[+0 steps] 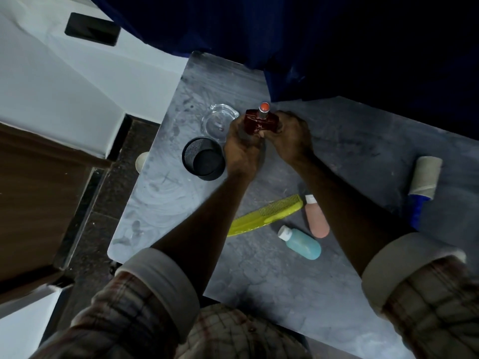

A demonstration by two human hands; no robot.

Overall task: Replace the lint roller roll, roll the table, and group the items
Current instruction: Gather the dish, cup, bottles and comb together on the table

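Left hand [241, 151], right hand [290, 141] grip bottle [261, 123], perhaps perfume.

Blue curtain [337, 35], black flat object [92, 29]

I see a grey desk [363, 156] carrying a clear glass ashtray [219, 120], black mesh cup [203, 159], yellow plastic comb [264, 215], pink tube [316, 217], teal bottle [300, 243] and blue-handled lint roller [425, 182].

The left hand [242, 151] and right hand [290, 138] cover the lower body of the red bottle [261, 123]; its label is too small to read. Beyond the hands, dark blue cloth [337, 60] hides the far edge of the counter [259, 268]. To their right, the right arm hides the handle end of the lint roller [425, 177].
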